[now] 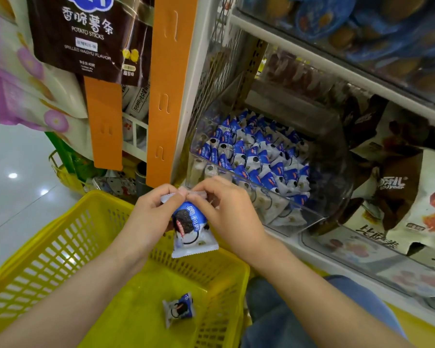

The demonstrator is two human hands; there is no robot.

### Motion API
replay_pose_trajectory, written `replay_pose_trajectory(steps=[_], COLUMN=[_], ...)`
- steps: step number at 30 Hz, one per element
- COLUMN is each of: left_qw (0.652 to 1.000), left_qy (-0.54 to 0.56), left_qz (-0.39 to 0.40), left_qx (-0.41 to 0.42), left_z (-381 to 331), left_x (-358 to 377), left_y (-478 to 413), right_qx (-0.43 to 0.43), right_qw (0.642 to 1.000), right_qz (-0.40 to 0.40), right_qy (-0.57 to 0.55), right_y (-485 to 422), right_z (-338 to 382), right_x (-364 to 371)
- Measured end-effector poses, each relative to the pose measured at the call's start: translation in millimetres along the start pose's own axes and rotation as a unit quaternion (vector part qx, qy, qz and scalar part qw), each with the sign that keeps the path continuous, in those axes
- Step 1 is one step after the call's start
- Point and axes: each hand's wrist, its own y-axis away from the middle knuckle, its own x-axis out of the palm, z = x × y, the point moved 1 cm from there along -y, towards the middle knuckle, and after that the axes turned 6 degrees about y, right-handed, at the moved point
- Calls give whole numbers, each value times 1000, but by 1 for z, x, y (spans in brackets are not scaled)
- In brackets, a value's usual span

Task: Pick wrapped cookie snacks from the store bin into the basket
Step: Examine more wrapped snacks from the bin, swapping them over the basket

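Head view: the left hand and right hand both pinch the top seam of a wrapped cookie snack, fingers closed on it, above the yellow basket. Another snack lies inside at 6 o'clock. The next step is probably a release over the open basket floor, clear of the bin lip at 2 o'clock.

Blue-white cookie packet hangs upright over yellow basket containing second packet.
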Motion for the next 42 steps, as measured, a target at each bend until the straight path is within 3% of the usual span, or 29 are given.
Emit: replay_pose_trajectory(steps=[4, 10, 13, 15, 17, 20, 23, 25, 29, 30, 34, 37, 42], left_qw=[998, 992, 995, 992, 990, 993, 995, 995, 990, 990, 994, 990, 983], left_qy=[48, 55, 63, 89, 93, 17, -19, 19, 99, 93, -14, -100, -153], left_qz=[21, 21, -42, -83, -110, -113, -96, -91, -102, -107, -101, -47, -6], left_qx=[-42, -108, -64, -23, -3, 24, 33, 22, -2, -3, 44, 83, 104], left_z=[-1, 1, -1, -5, -6, -5, -3, -4, -7, -7, -7, -5, -3], left_x=[2, 3, 1, -2, -5, -8, -9, -9, -9, -10, -12, -8, -8], left_y=[2, 2, 3, 3, 2, 2, 3, 3, 2, 2, 2, 5, 6], right_qx=[-65, 116, 174, 189, 208, 206, 192, 204, 264, 264, 179, 142, 101], right_qw=[995, 985, 961, 953, 946, 942, 952, 944, 880, 881, 950, 960, 981], right_qz=[-26, -49, -44, -14, 66, 177, 167, 161, 196, 198, 120, 78, 46], right_qy=[73, -116, -210, -236, -238, -199, -167, -205, -342, -339, -228, -228, -162], right_y=[3, 0, 2, 4, 6, 5, 2, -1, 3, 3, 2, 2, 5], right_z=[0, -5, -6, -6, -7, -7, -5, -5, -4, -5, -2, 1, 2], right_x=[-4, -4, -3, -2, 1, 4, 2, -1, -1, 0, 4, 3, 6])
